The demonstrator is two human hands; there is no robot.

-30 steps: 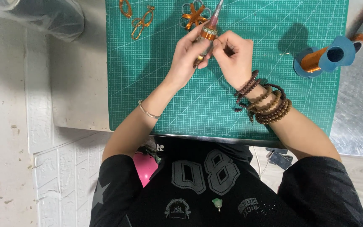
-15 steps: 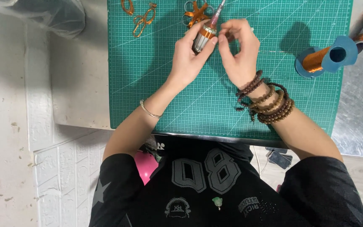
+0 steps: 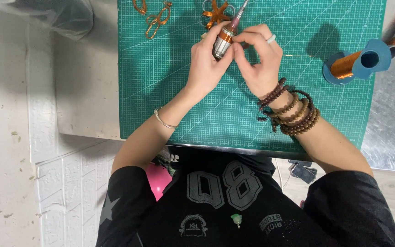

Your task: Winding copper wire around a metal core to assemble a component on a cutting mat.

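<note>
Hands met over the far middle of the green cutting mat [image 3: 170,91]: the left hand [image 3: 205,68] clamped around a small metal tool [image 3: 225,39] with copper wire wound about its barrel, propping it upright, while the right hand [image 3: 258,59] pinched at its side, fingertips closed as if on the fine wire, though no strand could be made out. Finished copper wire shapes [image 3: 154,16] lay past the tool, out of the way, and a blue spool of copper wire [image 3: 355,64] sat well to the right on the surface.

I can't see the tool's [image 3: 227,33] tip or the wire shapes [image 3: 152,13] whole; the mat's [image 3: 170,91] top edge cuts them off.
</note>
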